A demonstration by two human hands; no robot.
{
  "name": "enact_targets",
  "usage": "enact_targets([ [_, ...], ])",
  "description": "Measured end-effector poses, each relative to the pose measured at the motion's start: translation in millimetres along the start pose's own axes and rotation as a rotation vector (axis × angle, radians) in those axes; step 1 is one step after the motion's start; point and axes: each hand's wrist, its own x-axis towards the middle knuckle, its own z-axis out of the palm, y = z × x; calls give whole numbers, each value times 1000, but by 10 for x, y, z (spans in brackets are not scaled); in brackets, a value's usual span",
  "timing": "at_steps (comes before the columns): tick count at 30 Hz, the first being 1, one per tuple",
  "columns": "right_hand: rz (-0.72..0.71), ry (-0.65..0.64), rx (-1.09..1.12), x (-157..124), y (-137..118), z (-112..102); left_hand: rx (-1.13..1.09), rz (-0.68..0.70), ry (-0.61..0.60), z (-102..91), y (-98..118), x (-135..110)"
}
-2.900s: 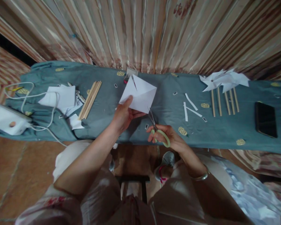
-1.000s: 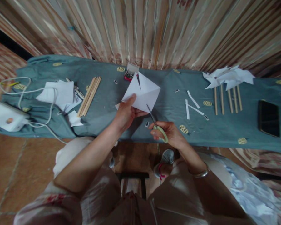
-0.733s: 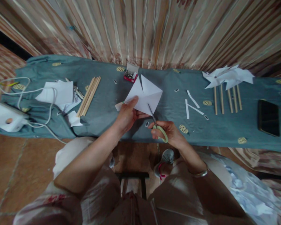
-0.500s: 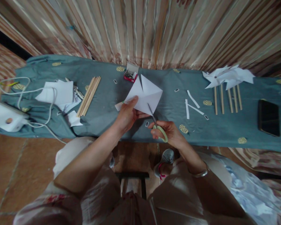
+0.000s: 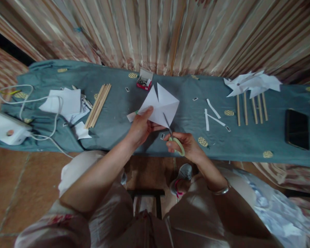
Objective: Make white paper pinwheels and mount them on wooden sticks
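Note:
A white paper square [image 5: 167, 103] is pinched in my left hand [image 5: 142, 125], thumb on top and fingers beneath. It has a slit running inward from its far corner, and crease lines show on it. My right hand [image 5: 182, 144] grips scissors [image 5: 179, 146] with light green handles. Their blades lie at the paper's near edge, pointing toward its middle. Under my left hand a narrow paper piece [image 5: 131, 117] sticks out to the left. Beyond the paper stands an open red box [image 5: 144, 83] of small metal pins.
Wooden sticks [image 5: 98, 106] and paper sheets [image 5: 67, 100] lie to the left, near a white power strip [image 5: 7, 127] with a cord. Paper strips [image 5: 206, 119], paper pinwheels [image 5: 253, 84] on sticks and a black phone [image 5: 297, 129] lie to the right on the green cloth [image 5: 186, 93].
Very little differs. The slit at the paper's far corner has shifted slightly to the right, while both hands and the scissors keep nearly the same place.

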Motion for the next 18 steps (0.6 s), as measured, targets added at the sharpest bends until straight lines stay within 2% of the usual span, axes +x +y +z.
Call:
enact_targets([
  [6, 2, 19, 18, 6, -2, 10, -3, -29, -5, -1, -36, 14],
  [18, 17, 31, 49, 23, 32, 12, -30, 8, -47, -23, -54, 24],
])
